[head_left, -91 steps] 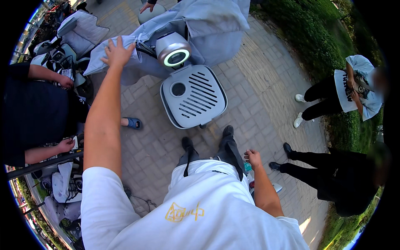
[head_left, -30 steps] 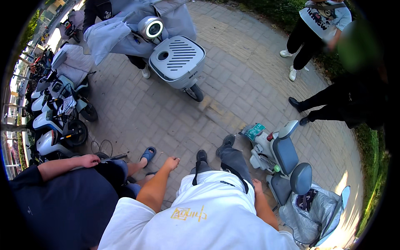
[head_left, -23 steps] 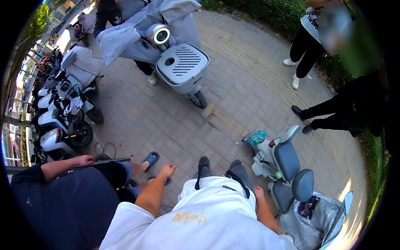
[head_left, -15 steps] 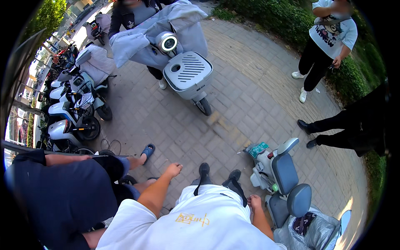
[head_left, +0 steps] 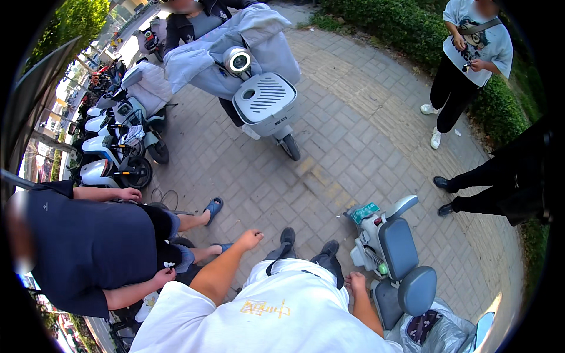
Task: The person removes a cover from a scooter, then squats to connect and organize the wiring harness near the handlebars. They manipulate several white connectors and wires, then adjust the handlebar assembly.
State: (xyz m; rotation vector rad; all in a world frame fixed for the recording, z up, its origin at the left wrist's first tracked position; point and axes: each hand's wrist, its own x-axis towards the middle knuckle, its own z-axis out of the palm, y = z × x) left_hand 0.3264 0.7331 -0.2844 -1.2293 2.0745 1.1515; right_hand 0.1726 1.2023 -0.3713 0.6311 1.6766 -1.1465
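Note:
My left hand hangs forward at my side, fingers curled together around something too small to make out, near the left person's blue sandals. My right hand hangs by my trouser leg with its fingers loosely bent and apart, nothing visible in it, close beside a grey scooter seat with a backrest and a silver cover. Farther ahead stands a pale grey scooter with a slatted front basket, round lamp and quilted apron; a person in a dark jacket is behind it.
A person in dark clothes is close on my left, by a row of parked scooters. On the right stand a person in a white T-shirt and a person in black, beside a hedge. Paving runs underfoot.
The slatted-basket scooter now stands farther from me. My left hand has come down from its apron to my side. The white-shirted person's hands have shifted. More of the left person shows.

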